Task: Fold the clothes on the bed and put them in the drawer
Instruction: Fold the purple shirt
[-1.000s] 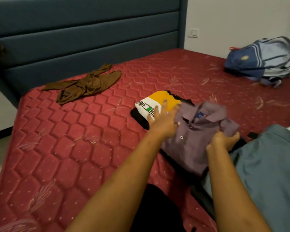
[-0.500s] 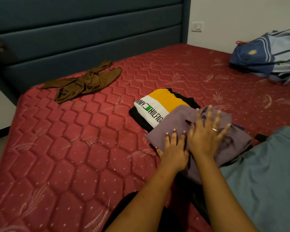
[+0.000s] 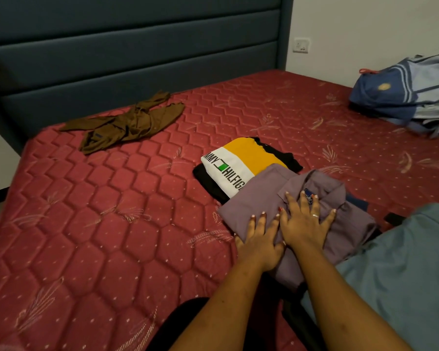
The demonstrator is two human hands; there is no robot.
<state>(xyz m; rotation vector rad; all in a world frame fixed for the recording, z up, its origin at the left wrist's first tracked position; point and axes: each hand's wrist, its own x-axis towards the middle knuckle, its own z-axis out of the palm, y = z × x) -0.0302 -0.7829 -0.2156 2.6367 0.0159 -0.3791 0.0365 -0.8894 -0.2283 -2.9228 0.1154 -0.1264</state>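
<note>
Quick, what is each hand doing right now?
Left hand: open, fingers flat on the purple shirt.
Right hand: open, fingers spread, pressing the same shirt.

A thin silver ring (image 3: 315,215) is worn on the right hand (image 3: 305,228) — nails on it and on the left hand (image 3: 260,240) are painted; forearms are uncovered.
</note>
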